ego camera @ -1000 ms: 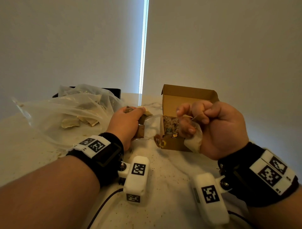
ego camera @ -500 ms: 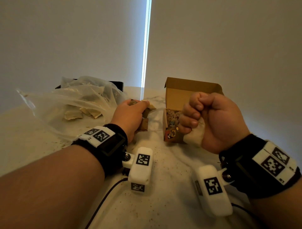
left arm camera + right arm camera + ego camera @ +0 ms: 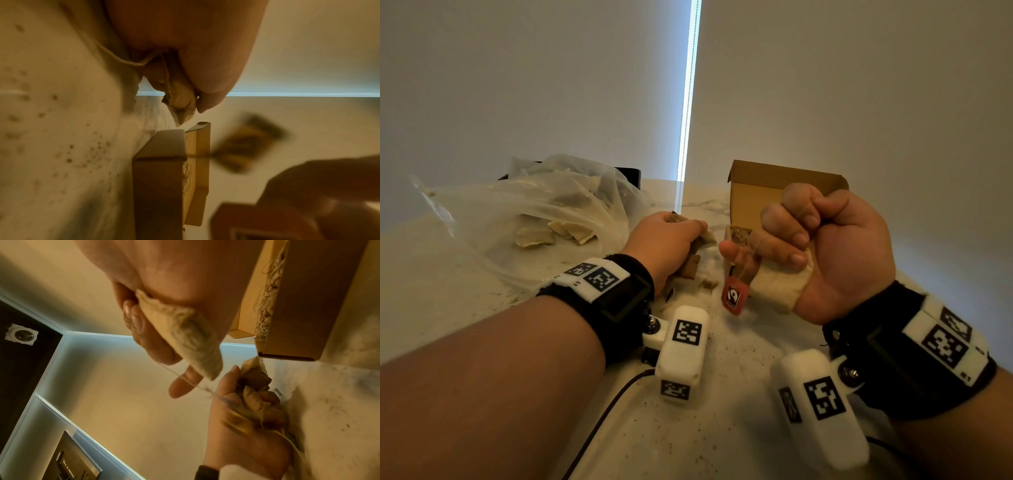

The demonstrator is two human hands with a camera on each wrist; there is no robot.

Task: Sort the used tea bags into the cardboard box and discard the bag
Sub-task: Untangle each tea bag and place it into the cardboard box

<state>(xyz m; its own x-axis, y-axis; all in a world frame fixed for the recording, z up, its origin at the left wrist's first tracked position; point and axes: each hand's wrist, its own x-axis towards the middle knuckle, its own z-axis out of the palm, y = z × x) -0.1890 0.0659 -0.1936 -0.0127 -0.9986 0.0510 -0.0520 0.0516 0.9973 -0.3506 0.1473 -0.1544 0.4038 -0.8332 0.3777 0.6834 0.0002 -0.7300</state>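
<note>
Tea bags (image 3: 561, 230) lay inside a clear plastic bag (image 3: 544, 205) on the far left of the table (image 3: 465, 301), its surface speckled with loose tea grains. More used bags, a brown crumpled bunch (image 3: 257, 395), were clenched in the left hand (image 3: 667, 246), which rested low on the table between the plastic bag and the box (image 3: 767, 192), fingers curled round them; one pale corner (image 3: 180, 104) stuck out past the fingertips in the left wrist view. The box stood open at the far right with its lid up, a tangle of strings (image 3: 269, 293) showing along its edge. In front of it, raised above the table, the right hand (image 3: 835, 253) was balled into a fist around one pale bag (image 3: 777, 284), whose end poked out below the fingers. That bag's string (image 3: 756, 245) ran over the little finger, and a red tag (image 3: 734, 296) dangled from it near the box's near-left corner. Both wrists wore black bands with white marker blocks. A dark object (image 3: 626, 173) sat behind the plastic bag, mostly hidden.
</note>
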